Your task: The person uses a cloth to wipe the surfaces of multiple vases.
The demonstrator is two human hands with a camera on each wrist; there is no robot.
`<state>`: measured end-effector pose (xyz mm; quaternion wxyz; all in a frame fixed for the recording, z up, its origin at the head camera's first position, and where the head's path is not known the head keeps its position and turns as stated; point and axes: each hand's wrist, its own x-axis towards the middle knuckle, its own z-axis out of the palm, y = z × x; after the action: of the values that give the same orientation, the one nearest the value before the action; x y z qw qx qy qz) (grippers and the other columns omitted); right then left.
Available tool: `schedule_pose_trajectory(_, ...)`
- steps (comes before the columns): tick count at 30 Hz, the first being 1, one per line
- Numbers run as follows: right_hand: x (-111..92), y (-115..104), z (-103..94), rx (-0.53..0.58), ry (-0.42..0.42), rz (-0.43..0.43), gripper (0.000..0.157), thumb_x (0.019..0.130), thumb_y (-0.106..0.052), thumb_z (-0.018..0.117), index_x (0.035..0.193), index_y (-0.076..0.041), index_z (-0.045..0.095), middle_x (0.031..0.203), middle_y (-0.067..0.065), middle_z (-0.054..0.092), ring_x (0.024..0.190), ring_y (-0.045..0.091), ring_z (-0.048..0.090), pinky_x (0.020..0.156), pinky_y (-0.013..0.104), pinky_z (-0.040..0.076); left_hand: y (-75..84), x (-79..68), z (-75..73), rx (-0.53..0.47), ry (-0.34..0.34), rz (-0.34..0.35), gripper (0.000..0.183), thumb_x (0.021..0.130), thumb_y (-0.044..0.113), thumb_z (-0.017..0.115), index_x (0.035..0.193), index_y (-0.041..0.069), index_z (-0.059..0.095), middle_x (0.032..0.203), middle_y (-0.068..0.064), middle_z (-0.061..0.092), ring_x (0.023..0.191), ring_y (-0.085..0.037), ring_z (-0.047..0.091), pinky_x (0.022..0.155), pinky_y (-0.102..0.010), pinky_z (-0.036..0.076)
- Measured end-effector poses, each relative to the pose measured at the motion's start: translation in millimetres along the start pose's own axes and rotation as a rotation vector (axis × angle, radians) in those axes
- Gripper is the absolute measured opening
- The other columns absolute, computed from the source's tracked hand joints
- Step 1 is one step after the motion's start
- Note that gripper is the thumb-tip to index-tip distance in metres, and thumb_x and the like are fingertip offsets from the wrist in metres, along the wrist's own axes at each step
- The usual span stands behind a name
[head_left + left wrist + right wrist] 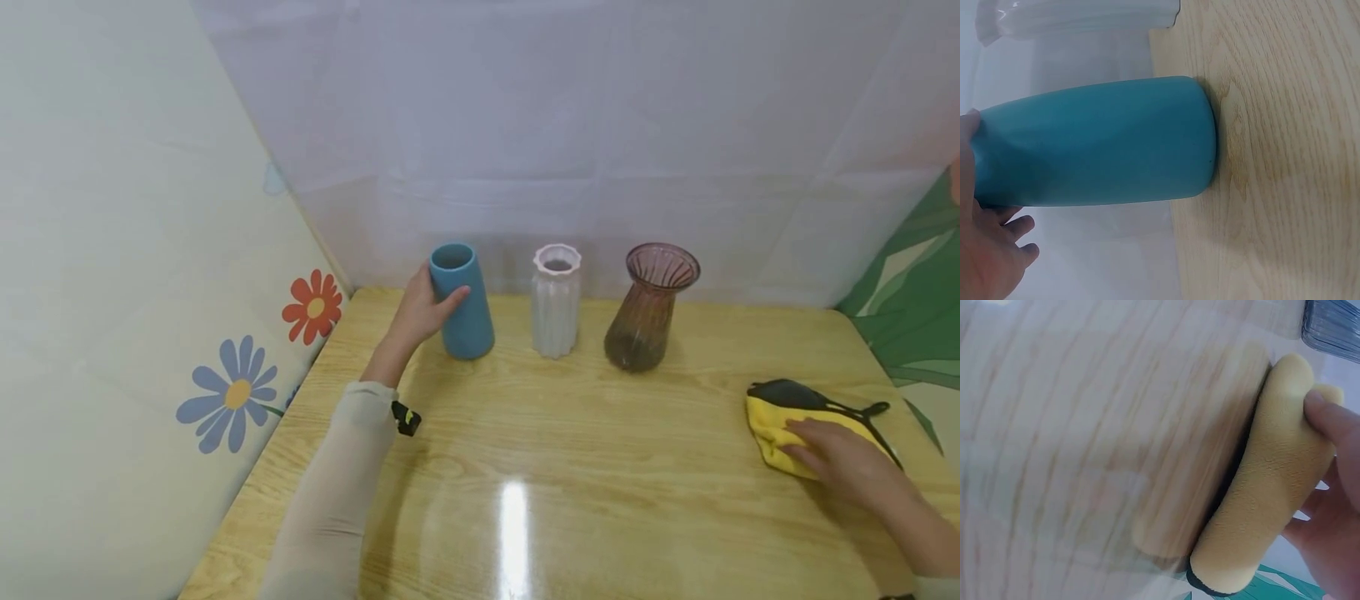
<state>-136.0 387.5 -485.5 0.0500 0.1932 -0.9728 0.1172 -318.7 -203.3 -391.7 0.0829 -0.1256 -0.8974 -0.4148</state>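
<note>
While the thumb of the left hand (426,308) lies across the near side of the blue vase (470,325), its fingers reach round the other side, holding it near the rim. That vase stands upright on the wooden table (600,467), its long axis close to vertical, narrower mouth facing up and broader base down. Thumb and fingers of the right hand (847,462) grip a soft yellow-and-black pouch (771,427) toward the table's right side. The pouch's long axis runs roughly left to right, with its dark loop (874,409) pointing right; whether its underside fully touches the tabletop is hard to say. Right of the blue vase stands a white fluted vase (555,312), then a purple glass vase (643,321), both mouth-up. Beyond them hangs a pale sheet (510,125); to the left, a wall panel (112,250) carries red and blue flowers.
</note>
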Motion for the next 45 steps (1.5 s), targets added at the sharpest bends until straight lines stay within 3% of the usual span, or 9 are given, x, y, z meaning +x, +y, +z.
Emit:
schedule_pose_trajectory(4, -1, 2, 1.2, 0.043, 0.003, -0.01, 0.04, 0.081, -0.016, 0.083, 0.107, 0.012, 0.071, 0.103, 0.032, 0.07, 0.096, 0.052, 0.065, 0.08, 0.063, 0.052, 0.2, -2.1, -1.3, 0.021, -0.007, -0.03, 0.093, 0.094, 0.057, 0.063, 0.157, 0.002, 0.023, 0.152, -0.022, 0.044, 0.141, -0.037, 0.043, 0.116, -0.056, 0.035)
schedule_pose_trajectory(10, -4, 8, 2.3, 0.142, -0.099, 0.009, 0.059, 0.08, -0.028, 0.085, 0.122, 0.009, 0.066, 0.127, 0.041, 0.056, 0.113, 0.06, 0.052, 0.088, 0.067, 0.043, 3.2, -4.3, -3.2, 0.029, -0.015, -0.046, 0.096, 0.094, 0.06, 0.062, 0.158, 0.003, 0.021, 0.154, -0.021, 0.041, 0.143, -0.037, 0.04, 0.116, -0.057, 0.033)
schedule_pose_trajectory(18, -2, 8, 1.3, 0.048, -0.109, -0.028, 0.062, 0.077, -0.03, 0.087, 0.12, 0.009, 0.067, 0.124, 0.036, 0.061, 0.109, 0.055, 0.057, 0.088, 0.064, 0.045, 4.5, -8.0, -1.7, 0.047, -0.034, -0.033, 0.095, 0.093, 0.062, 0.062, 0.158, 0.005, 0.023, 0.156, -0.018, 0.041, 0.144, -0.034, 0.039, 0.118, -0.054, 0.033)
schedule_pose_trajectory(23, 6, 2, -2.8, -0.008, -0.061, -0.079, 0.047, 0.073, -0.016, 0.089, 0.108, 0.01, 0.071, 0.103, 0.025, 0.072, 0.093, 0.044, 0.068, 0.08, 0.058, 0.054, 6.0, -12.2, -1.3, 0.055, -0.024, -0.044, 0.095, 0.092, 0.063, 0.061, 0.158, 0.004, 0.025, 0.155, -0.018, 0.042, 0.144, -0.035, 0.04, 0.118, -0.054, 0.033)
schedule_pose_trajectory(28, 7, -4, -5.9, -0.011, -0.025, 0.021, 0.037, 0.076, -0.01, 0.085, 0.106, 0.007, 0.071, 0.097, 0.024, 0.073, 0.087, 0.045, 0.068, 0.076, 0.059, 0.055, 10.2, -17.1, -0.2, 0.06, -0.018, -0.028, 0.093, 0.093, 0.062, 0.062, 0.157, 0.005, 0.027, 0.154, -0.018, 0.043, 0.143, -0.035, 0.041, 0.117, -0.055, 0.033)
schedule_pose_trajectory(34, 5, -9, -12.8, 0.078, 0.189, 0.108, 0.032, 0.082, -0.003, 0.08, 0.109, 0.009, 0.067, 0.096, 0.034, 0.069, 0.074, 0.048, 0.066, 0.062, 0.062, 0.051, 16.0, -24.4, 0.4, 0.063, -0.024, -0.009, 0.092, 0.092, 0.061, 0.065, 0.157, 0.006, 0.029, 0.154, -0.017, 0.044, 0.144, -0.034, 0.04, 0.117, -0.055, 0.033)
schedule_pose_trajectory(37, 5, -12, -18.3, 0.142, 0.246, 0.145, 0.03, 0.088, -0.003, 0.075, 0.113, 0.01, 0.064, 0.1, 0.038, 0.066, 0.071, 0.047, 0.064, 0.056, 0.058, 0.049, 18.5, -28.8, 0.3, 0.054, -0.029, -0.006, 0.092, 0.092, 0.06, 0.065, 0.158, 0.006, 0.028, 0.155, -0.016, 0.043, 0.144, -0.033, 0.04, 0.117, -0.055, 0.033)
schedule_pose_trajectory(41, 4, -19, -26.6, 0.203, 0.274, 0.227, 0.031, 0.096, -0.012, 0.07, 0.117, 0.009, 0.063, 0.089, 0.031, 0.067, 0.062, 0.022, 0.057, 0.05, 0.037, 0.045, 19.6, -33.4, 1.2, 0.053, -0.035, -0.007, 0.093, 0.092, 0.06, 0.064, 0.158, 0.007, 0.027, 0.156, -0.017, 0.042, 0.144, -0.034, 0.04, 0.117, -0.056, 0.033)
schedule_pose_trajectory(45, 5, -30, -37.0, 0.262, 0.301, 0.313, 0.037, 0.099, -0.022, 0.067, 0.123, 0.006, 0.063, 0.085, 0.023, 0.067, 0.06, -0.002, 0.045, 0.046, 0.023, 0.039, 17.9, -37.7, 2.9, 0.061, -0.027, -0.007, 0.095, 0.092, 0.062, 0.063, 0.159, 0.007, 0.025, 0.156, -0.017, 0.042, 0.144, -0.035, 0.04, 0.116, -0.058, 0.034)
